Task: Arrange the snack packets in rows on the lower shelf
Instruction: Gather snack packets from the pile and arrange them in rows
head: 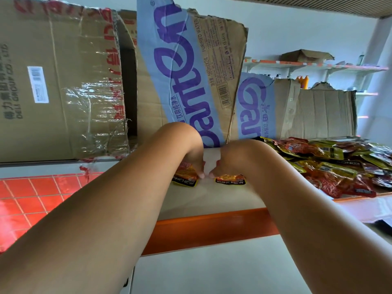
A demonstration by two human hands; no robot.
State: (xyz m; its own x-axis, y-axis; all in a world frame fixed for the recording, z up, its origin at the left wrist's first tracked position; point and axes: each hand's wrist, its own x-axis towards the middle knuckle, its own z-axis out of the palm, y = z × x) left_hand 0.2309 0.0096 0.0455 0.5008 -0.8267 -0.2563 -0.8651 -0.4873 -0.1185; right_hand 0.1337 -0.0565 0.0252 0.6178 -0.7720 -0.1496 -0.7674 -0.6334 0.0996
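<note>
**First row begun, heap waiting**

The taped brown cardboard box point(59, 81) reads "DELI GROUP CO., LTD". Beside it, the torn blue-banded water carton point(191, 66) reads "Ganten", "PURIFIED WATER" and "560mlX24".

Both stand at the back of the pale lower shelf with an orange front edge point(212, 200). A loose heap of red and yellow snack packets point(331, 166) lies at its right end.

Two orange-and-black packets marked "KONCHEW" lie side by side, just apart, mid-shelf. The left hand point(194, 160) covers the left packet point(185, 177). The right hand point(222, 162) covers the right packet point(230, 179).

Both hands bend down with fingertips on the foil; pinching or pressing, I cannot tell.

This looks like the start of a row. Next comes squaring these two, then fetching more from the heap.
</note>
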